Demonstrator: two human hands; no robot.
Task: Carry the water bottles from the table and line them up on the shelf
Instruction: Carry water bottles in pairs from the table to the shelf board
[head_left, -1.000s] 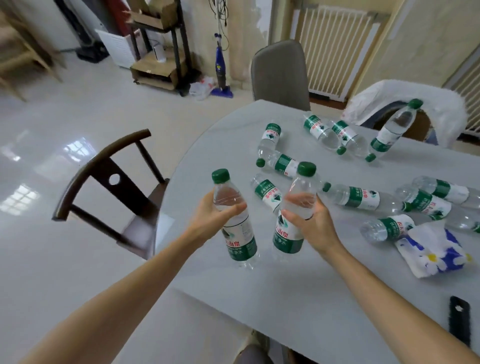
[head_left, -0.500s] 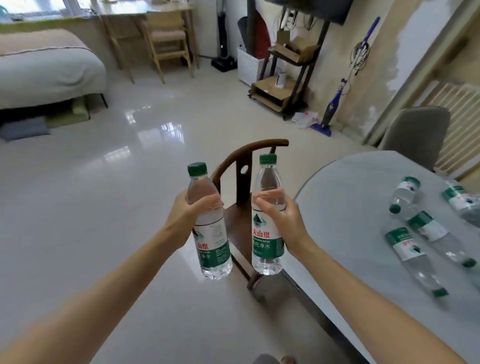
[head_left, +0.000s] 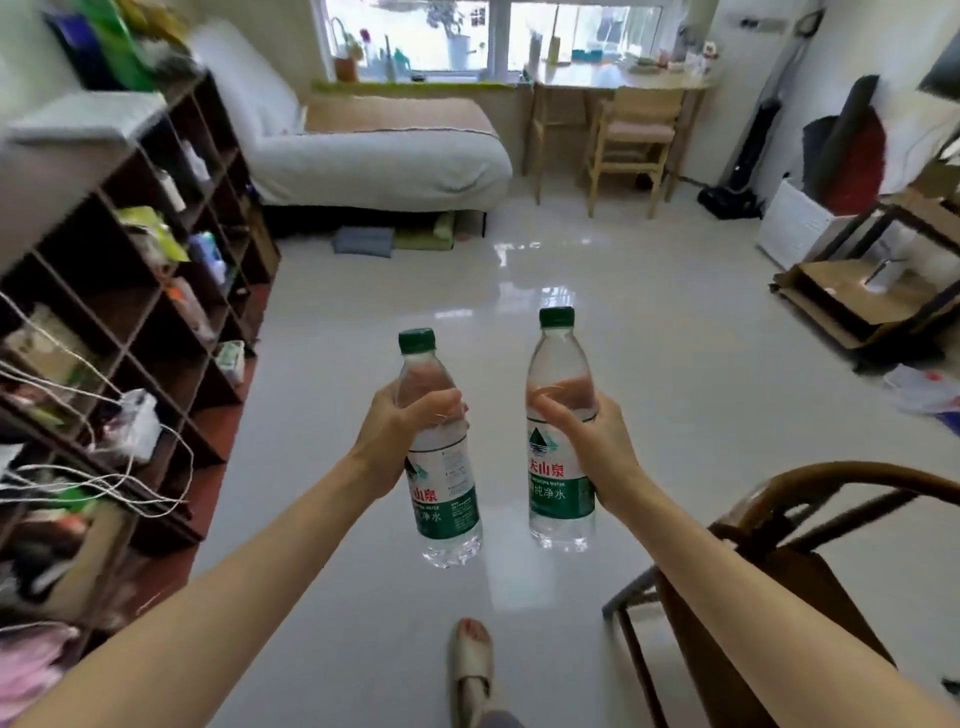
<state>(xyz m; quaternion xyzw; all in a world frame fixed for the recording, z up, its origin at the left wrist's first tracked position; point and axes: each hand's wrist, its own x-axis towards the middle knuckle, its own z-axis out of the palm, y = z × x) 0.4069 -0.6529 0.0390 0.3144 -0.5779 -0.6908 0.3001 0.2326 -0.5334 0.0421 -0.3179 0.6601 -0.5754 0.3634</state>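
Observation:
I hold two clear water bottles with green caps and green-white labels upright in front of me, above the floor. My left hand (head_left: 395, 441) grips the left bottle (head_left: 444, 499) around its upper body. My right hand (head_left: 587, 441) grips the right bottle (head_left: 560, 499) the same way. A dark brown cubby shelf (head_left: 156, 291) runs along the left wall, its compartments crowded with packets and small items. The table and the other bottles are out of view.
A dark wooden chair (head_left: 779, 561) stands close at the lower right. My sandalled foot (head_left: 470, 670) is on the glossy white floor. A bed (head_left: 374, 156), a desk with a wooden chair (head_left: 634, 140) and a low rack (head_left: 872, 291) lie farther off. White cables (head_left: 93, 467) hang over the shelf.
I have turned left, away from the table, with both bottles still held upright. The table has left the view, and the cubby shelf and the bed have come into view.

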